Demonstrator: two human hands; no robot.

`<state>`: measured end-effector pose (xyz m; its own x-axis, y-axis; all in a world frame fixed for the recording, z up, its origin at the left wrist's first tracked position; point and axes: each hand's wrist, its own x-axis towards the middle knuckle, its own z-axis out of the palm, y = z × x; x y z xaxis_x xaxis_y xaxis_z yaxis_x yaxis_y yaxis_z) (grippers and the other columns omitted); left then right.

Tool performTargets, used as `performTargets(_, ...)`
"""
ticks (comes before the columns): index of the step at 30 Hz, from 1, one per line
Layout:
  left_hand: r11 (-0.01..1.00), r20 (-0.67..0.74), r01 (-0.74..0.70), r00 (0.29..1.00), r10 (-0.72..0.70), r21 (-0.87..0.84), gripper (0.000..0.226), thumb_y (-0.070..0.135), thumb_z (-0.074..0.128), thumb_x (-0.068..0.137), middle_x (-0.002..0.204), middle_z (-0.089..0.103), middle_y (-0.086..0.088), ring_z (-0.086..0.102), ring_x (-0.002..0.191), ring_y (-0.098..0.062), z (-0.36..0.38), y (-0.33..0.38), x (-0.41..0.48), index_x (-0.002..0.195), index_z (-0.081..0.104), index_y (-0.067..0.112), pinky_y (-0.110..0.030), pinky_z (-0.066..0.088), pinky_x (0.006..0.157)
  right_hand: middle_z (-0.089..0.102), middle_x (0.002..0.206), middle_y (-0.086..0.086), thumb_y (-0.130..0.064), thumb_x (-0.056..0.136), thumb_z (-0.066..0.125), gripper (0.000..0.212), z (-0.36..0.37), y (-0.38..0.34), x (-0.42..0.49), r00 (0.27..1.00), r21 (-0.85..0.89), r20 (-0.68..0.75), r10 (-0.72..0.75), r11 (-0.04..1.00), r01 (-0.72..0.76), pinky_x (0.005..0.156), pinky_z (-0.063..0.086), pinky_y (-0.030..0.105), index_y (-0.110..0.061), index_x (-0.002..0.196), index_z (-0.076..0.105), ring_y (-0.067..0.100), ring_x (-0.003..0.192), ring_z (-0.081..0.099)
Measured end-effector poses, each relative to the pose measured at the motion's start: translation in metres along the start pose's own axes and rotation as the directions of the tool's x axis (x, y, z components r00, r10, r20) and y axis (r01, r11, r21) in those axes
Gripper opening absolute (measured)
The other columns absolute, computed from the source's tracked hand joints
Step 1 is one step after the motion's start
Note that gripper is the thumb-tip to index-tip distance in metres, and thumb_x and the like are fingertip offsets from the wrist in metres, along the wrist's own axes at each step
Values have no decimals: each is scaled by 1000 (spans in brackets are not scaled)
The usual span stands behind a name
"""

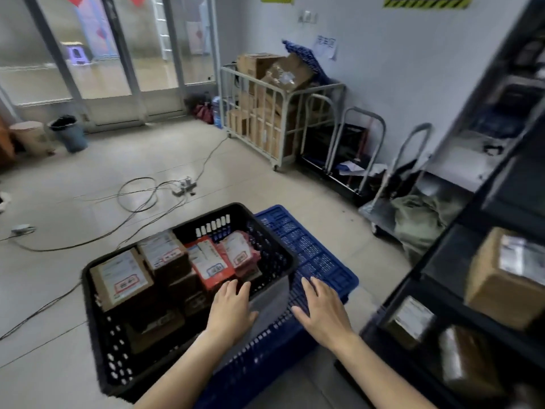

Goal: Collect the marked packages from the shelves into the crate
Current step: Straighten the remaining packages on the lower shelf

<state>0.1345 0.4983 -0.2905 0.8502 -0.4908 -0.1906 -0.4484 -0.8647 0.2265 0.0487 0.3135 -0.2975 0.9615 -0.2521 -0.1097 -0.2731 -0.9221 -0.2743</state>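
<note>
Both forearms come in from the bottom edge, hands apart, neither holding anything. Left hand [233, 305] is flat with straight fingers over the near-right part of the black crate [109, 358]. Right hand [321, 308] is flat with fingers spread over the blue crate [312, 249], which sticks out past the black one on that side. Can't tell if either palm touches what's below it.

Between the hands: a grey package [269, 299] leaning on the black crate's right wall, probably a soft mailer wedged there because the floor space is used up. Beyond the left fingertips: a red package [211, 262] and a pink one [241, 252]. Further left: labelled brown boxes [124, 276], stacked label-up, likely so the marks stay readable.

The black crate looks to be riding on the blue crate, offset. My guess is that's to raise it for loading.

Right of the right hand: dark shelves [436, 290], close by, with more boxes [507, 278] on them. Too blurred to tell which are marked.

Judgement: crate mostly full, collection well along, and the hands are placed to settle the load or go back to the shelves.

Past the crate, cables [141, 196] run across the floor, a trip risk if the crate gets carried that way.
</note>
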Motion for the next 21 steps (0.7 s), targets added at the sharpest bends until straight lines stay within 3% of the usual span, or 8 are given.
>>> performTargets(9,953,107,-301,949,297,31,71,43,51,92,153,26,-8,20,142,-27,47,153,-12,149,20,15,-35,19,118,18,155,6,-52,93,38,70,-19,126,-116,962,40,-31,272,962,-270,116,16,35,-16,148,14,20,143,16)
performTargets(15,922,228,-386,900,370,26,70,41,49,93,158,16,-8,11,146,-26,90,258,-42,150,15,18,-38,14,120,13,157,4,-52,93,37,70,-27,216,-204,899,93,28,437,894,-437,117,16,35,-19,149,12,20,144,13)
performTargets(21,890,253,-455,862,439,6,65,41,48,92,155,23,-6,16,145,-24,123,324,-63,148,23,20,-36,17,117,15,157,5,-51,94,37,69,-24,276,-266,839,102,35,543,833,-543,116,18,33,-17,149,12,20,143,15)
